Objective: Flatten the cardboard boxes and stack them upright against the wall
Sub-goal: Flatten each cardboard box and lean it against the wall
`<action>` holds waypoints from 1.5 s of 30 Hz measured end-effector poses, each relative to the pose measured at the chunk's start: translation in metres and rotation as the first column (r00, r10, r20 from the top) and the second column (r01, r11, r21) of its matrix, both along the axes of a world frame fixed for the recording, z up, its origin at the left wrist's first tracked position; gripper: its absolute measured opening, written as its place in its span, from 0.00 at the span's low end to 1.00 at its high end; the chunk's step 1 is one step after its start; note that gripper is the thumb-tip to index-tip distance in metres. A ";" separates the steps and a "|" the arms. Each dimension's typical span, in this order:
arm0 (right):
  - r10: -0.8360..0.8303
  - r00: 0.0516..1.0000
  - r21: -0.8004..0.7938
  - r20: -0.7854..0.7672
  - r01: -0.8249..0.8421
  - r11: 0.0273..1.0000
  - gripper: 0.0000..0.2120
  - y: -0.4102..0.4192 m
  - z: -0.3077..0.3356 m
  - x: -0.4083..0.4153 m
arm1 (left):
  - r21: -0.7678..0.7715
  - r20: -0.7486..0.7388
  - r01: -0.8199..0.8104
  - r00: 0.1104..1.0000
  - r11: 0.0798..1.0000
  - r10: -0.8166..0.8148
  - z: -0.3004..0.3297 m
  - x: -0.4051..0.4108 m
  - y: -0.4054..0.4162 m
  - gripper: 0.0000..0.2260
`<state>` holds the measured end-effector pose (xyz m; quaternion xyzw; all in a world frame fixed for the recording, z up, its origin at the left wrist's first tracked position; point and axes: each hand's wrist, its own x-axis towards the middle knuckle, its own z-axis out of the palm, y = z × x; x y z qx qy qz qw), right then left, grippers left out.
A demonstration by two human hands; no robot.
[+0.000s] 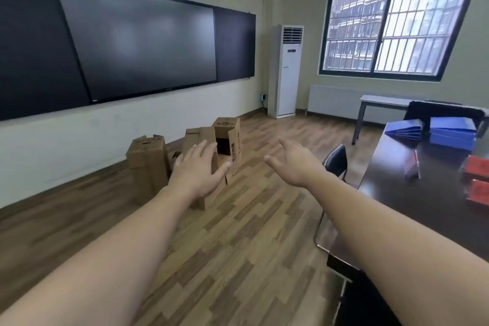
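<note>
Two bare hands, left hand [197, 169] and right hand [296, 164], fingers spread, empty | reaching toward unflattened cardboard boxes [185, 156] mid-frame, apparently to grasp.

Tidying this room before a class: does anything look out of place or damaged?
Several cardboard boxes stand unflattened on the wooden floor near the wall, one with its side gaping open. No visible spills or breakage elsewhere.

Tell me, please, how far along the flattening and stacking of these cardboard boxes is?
Barely started. Done: nothing flattened or stacked that I can see. In hand: the left hand and right hand are open and empty. Left: the cardboard boxes on the floor near the wall appear unflattened.
</note>
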<state>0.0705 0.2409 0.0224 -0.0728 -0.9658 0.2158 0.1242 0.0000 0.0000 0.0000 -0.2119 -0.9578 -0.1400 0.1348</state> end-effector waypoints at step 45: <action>0.076 0.909 -0.317 0.411 0.064 0.946 0.37 0.098 -0.183 -0.983 | -0.005 0.406 -0.169 0.900 0.986 0.157 -0.168 -0.929 0.101 0.34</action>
